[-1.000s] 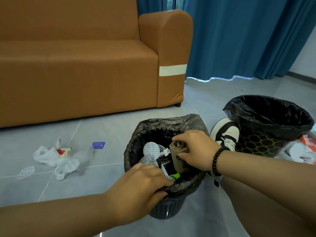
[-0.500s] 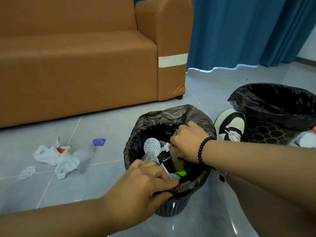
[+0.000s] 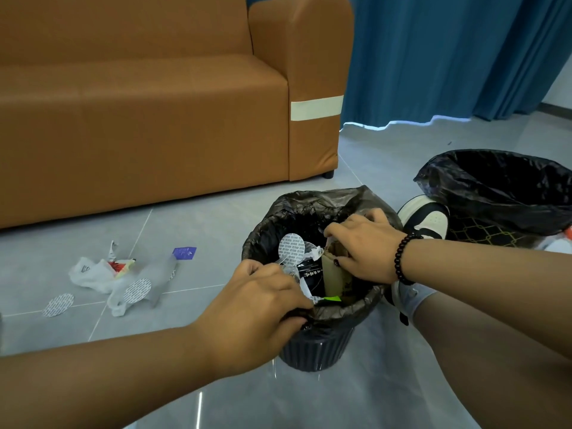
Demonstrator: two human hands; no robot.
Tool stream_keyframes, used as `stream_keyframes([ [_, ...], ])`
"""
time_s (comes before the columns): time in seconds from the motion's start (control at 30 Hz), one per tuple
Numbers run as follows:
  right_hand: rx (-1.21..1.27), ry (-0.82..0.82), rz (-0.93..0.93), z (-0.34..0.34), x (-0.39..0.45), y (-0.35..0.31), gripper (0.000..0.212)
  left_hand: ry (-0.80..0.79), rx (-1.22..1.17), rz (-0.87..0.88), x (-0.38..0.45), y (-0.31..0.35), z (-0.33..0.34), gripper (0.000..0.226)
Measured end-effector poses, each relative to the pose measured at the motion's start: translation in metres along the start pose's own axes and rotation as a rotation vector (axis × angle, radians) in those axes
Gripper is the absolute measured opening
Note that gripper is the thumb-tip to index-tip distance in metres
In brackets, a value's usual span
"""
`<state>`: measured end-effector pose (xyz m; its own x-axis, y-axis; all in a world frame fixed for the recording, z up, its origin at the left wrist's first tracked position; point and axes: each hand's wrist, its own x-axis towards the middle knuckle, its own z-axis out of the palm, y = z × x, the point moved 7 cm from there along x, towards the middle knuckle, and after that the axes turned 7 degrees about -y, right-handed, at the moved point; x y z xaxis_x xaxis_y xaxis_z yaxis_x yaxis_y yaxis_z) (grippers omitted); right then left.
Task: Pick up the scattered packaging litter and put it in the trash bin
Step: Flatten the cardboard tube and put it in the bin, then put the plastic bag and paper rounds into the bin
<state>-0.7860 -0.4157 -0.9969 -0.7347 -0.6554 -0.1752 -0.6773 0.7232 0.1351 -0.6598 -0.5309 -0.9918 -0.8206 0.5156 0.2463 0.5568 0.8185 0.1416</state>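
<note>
Pushed deeper into the bin since a second ago, right hand [image 3: 363, 243] with fingers curled round the top of a brown paper bag [image 3: 335, 274] standing among the rubbish; left hand [image 3: 263, 301] clamped on the near rim, fingers gripping the black liner [image 3: 312, 199] of the dark ribbed trash bin [image 3: 318, 348]. Beaded bracelet [image 3: 405, 255] on right wrist. Still scattered on the grey tile floor [image 3: 216, 224] to the left: white plastic wrappers [image 3: 93, 270], round foil seals [image 3: 58, 304], purple packet [image 3: 184, 252]. Behind, orange sofa [image 3: 154, 103], blue curtain [image 3: 433, 57]; second lined bin [image 3: 501, 193] and sneaker [image 3: 428, 216] at right
</note>
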Motion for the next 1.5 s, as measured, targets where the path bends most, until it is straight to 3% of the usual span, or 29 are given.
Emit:
stream_keyframes([
  [0.1, 0.031, 0.051, 0.002, -0.012, -0.004, -0.003, 0.043, 0.003, -0.029, -0.034, -0.001, 0.0, -0.006, 0.024],
  [0.43, 0.349, 0.251, -0.14, -0.074, -0.012, -0.068, 0.019, 0.026, 0.004, -0.107, -0.031, -0.002, -0.041, 0.024],
  [0.63, 0.372, 0.191, -0.176, -0.091, 0.002, -0.119, 0.049, 0.008, -0.007, -0.296, -0.067, -0.031, -0.06, 0.045],
  [0.77, 0.332, 0.158, -0.184, -0.093, 0.019, -0.151, 0.052, 0.038, -0.026, -0.512, -0.103, -0.078, -0.064, 0.048],
  [1.03, 0.144, -0.065, -0.17, -0.049, 0.087, -0.208, 0.029, -0.081, -0.413, -1.024, -0.196, -0.172, 0.0, 0.023],
  [1.17, 0.216, -0.124, -0.056, -0.01, 0.132, -0.227, 0.03, -0.19, -0.544, -1.095, -0.211, -0.184, 0.039, 0.046],
  [1.3, 0.355, -0.146, -0.029, 0.029, 0.173, -0.255, 0.03, -0.213, -0.6, -1.109, -0.213, -0.205, 0.07, 0.053],
  [1.5, 0.6, -0.035, -0.007, 0.052, 0.241, -0.276, 0.041, -0.119, -0.54, -1.136, -0.22, -0.258, 0.087, 0.052],
])
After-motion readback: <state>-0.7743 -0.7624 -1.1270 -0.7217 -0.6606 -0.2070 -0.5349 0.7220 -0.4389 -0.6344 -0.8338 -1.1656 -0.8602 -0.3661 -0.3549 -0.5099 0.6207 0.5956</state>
